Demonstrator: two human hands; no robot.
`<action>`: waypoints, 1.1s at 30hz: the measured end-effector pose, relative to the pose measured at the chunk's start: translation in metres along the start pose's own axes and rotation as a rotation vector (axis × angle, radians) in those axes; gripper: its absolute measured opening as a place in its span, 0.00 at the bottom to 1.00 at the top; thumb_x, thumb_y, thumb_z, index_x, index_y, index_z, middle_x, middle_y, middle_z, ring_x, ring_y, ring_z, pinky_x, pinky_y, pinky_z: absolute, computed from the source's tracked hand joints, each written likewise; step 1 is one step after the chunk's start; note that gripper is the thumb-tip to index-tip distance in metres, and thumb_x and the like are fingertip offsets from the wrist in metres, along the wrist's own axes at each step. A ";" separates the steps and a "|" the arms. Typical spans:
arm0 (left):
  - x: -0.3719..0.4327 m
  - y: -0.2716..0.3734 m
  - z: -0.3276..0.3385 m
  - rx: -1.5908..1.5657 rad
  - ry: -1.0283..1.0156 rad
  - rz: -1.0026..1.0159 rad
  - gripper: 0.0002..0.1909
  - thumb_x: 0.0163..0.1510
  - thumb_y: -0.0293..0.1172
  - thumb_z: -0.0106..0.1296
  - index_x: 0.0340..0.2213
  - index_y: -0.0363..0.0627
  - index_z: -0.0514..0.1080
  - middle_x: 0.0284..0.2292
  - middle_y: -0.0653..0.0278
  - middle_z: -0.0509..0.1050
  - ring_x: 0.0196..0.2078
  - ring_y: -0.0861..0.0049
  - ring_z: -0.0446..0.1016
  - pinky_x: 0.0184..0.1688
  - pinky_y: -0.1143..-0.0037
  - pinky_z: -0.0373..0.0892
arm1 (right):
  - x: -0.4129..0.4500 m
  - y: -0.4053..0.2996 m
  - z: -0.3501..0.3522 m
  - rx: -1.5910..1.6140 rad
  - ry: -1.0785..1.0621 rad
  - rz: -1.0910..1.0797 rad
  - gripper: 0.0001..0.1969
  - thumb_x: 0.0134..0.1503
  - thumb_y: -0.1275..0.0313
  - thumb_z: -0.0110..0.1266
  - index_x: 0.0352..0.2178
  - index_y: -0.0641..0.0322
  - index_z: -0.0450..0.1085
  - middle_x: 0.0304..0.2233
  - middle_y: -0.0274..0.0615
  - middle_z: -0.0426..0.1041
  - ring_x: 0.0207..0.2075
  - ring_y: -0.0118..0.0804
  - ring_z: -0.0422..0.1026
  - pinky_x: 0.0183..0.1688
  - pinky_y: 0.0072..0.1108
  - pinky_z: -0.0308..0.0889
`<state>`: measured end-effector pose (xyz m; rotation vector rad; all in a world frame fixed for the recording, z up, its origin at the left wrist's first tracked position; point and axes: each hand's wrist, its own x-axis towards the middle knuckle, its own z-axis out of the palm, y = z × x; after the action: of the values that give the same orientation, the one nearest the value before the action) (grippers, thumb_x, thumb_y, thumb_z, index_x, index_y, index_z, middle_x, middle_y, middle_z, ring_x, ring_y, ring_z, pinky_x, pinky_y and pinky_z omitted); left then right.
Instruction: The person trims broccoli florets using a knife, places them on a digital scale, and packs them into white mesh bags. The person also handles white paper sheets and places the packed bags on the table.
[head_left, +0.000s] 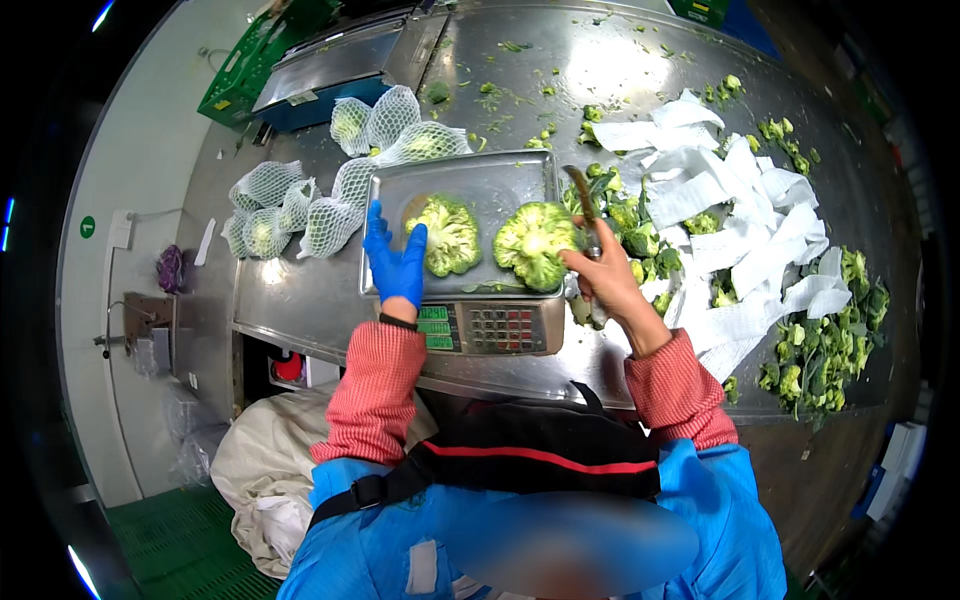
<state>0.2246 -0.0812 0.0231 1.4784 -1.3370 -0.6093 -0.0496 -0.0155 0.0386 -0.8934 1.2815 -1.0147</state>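
Note:
My left hand (397, 264), in a blue glove, is at the left side of the scale's metal tray (465, 171). Its fingers are spread, with the thumb beside a broccoli head (452, 236) lying stem side up. A second broccoli head (534, 244), also underside up, is at the tray's right edge. Against it rest the thumb and fingertips of my bare right hand (616, 277). That same hand grips a knife (582, 191) with a curved, brownish blade pointing away from me. Below the tray, the scale's keypad and lit display (501, 328) face me.
Broccoli in white foam nets (266, 229) lies left of and behind the scale. To the right are loose foam nets (739, 217) and broccoli trimmings (821, 360). A green crate (251, 64) stands at the far left, beside a metal-topped machine (330, 71).

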 end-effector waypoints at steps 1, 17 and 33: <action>0.008 -0.032 0.003 0.021 -0.031 -0.014 0.26 0.46 0.33 0.55 0.47 0.41 0.63 0.45 0.56 0.61 0.44 0.72 0.63 0.48 0.74 0.60 | 0.008 0.002 0.008 -0.218 0.054 -0.092 0.26 0.46 0.68 0.55 0.47 0.58 0.56 0.26 0.40 0.68 0.18 0.26 0.66 0.22 0.19 0.63; -0.017 0.024 -0.004 -0.078 -0.011 0.159 0.18 0.52 0.23 0.45 0.46 0.39 0.63 0.45 0.61 0.65 0.45 0.76 0.63 0.46 0.76 0.61 | -0.022 0.074 -0.019 -0.483 0.401 -0.189 0.22 0.56 0.63 0.39 0.47 0.69 0.52 0.31 0.57 0.67 0.33 0.53 0.67 0.38 0.32 0.61; -0.116 0.103 0.137 -0.441 -1.169 -0.344 0.13 0.54 0.29 0.46 0.41 0.40 0.68 0.29 0.67 0.71 0.31 0.85 0.68 0.34 0.86 0.64 | -0.090 0.088 -0.157 -0.785 0.724 -0.040 0.13 0.47 0.63 0.50 0.25 0.64 0.64 0.20 0.50 0.68 0.23 0.47 0.69 0.24 0.31 0.63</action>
<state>0.0321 -0.0062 0.0365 0.9461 -1.5952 -2.0542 -0.1981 0.1013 -0.0300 -1.1756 2.3780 -0.8914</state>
